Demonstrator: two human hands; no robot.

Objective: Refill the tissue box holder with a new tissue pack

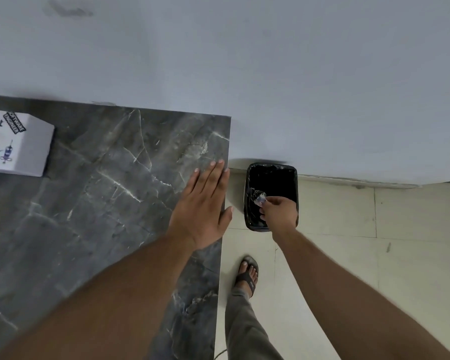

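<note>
Right hand [277,213] pinched a light, crinkly wrapper [259,197] over the bin [272,175]; left hand [203,206] lay flat and empty on the worktop [102,190], its grip wide; rigid holder [16,144] at left, best taken by its sides.

tissue box holder [16,144] cut by left edge, we read only "Dart" | crumpled clear scrap [259,198] in right hand [278,214] too small to identify | bin [270,178] interior black, contents unseen | counter [102,190] runs off frame

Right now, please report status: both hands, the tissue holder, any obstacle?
Left hand flat, open, at countertop edge. Right hand pinching crumpled clear wrapper over black bin. Tissue box holder far left, untouched. No obstacle visible.
</note>
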